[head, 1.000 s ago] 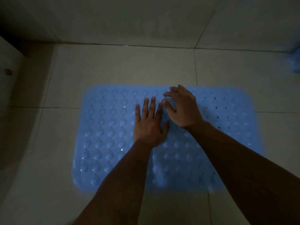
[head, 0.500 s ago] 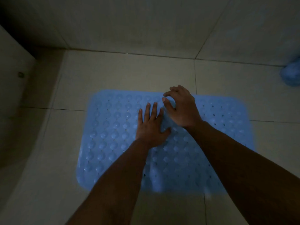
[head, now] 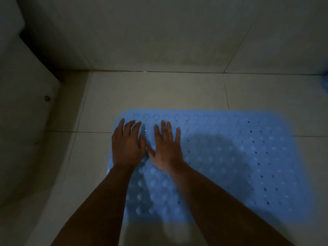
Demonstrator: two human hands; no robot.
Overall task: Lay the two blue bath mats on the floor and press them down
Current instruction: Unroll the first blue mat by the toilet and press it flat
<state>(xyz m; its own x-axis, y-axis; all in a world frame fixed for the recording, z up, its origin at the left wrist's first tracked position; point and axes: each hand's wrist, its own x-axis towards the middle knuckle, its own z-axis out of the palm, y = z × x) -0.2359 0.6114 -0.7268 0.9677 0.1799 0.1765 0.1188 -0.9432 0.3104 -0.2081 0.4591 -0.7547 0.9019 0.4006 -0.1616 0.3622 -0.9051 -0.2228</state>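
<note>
A blue bath mat (head: pixel 239 162) with rows of round bumps and small holes lies flat on the pale tiled floor (head: pixel 159 93). My left hand (head: pixel 126 144) rests palm down on the mat's far left part, fingers straight and close to the left edge. Beside it, my right hand (head: pixel 166 148) also lies flat on the mat with fingers spread. The two thumbs nearly touch. A sliver of something blue (head: pixel 325 82) shows at the right edge; I cannot tell what it is. The room is dim.
A tiled wall (head: pixel 159 32) rises just behind the mat. On the left stands a pale curved fixture (head: pixel 23 121) with a small round fitting (head: pixel 47 98). Bare tile lies between the fixture and the mat.
Both hands have slid from the mat's middle to its left end. My right hand, earlier with curled fingers, now lies flat. The view has shifted, so the mat sits further right.
</note>
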